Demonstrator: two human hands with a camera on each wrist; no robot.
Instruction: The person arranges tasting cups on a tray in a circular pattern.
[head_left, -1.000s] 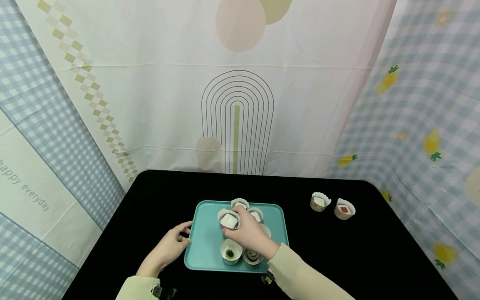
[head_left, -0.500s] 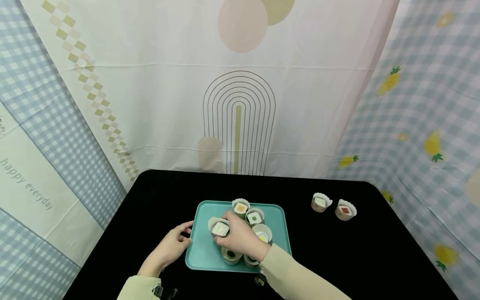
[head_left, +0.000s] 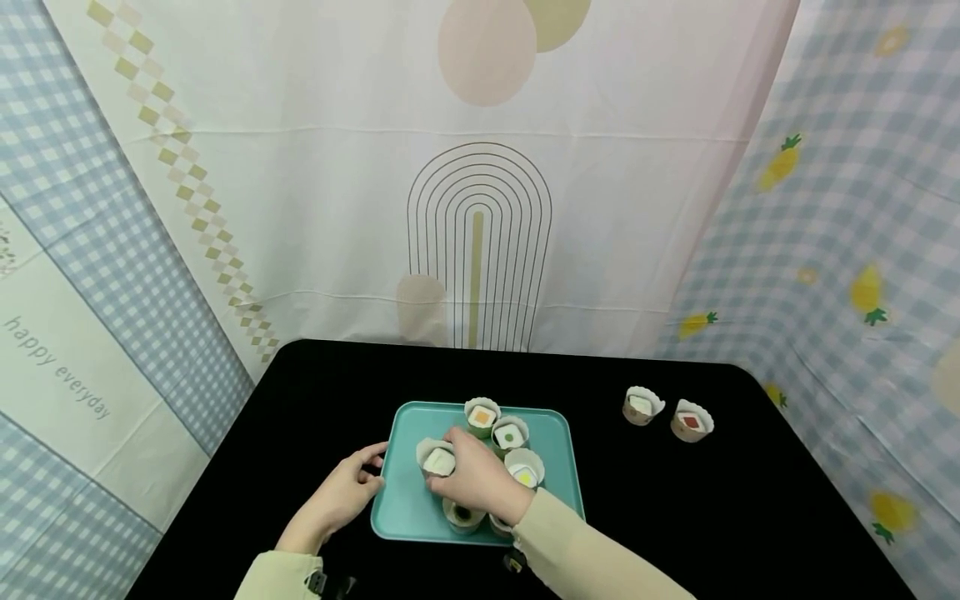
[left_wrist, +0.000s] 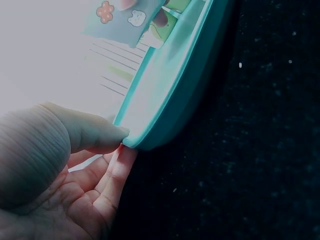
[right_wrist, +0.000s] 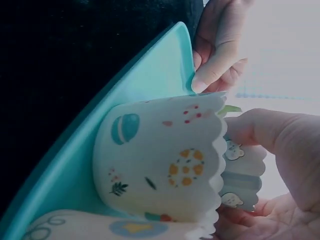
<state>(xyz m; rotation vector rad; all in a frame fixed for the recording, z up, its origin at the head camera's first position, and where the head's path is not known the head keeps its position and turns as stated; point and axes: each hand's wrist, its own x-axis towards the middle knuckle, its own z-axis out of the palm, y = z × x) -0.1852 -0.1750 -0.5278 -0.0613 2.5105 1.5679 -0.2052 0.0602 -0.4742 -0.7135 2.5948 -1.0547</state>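
Here, at lower centre, a paper cup, left of the right hand, is pinched by it, the tray by the left hand.

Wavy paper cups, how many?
8 pale, wavy-edged paper cups: five on the teal rectangular tray, one in the right hand, two on the black table. The hand may hide more.
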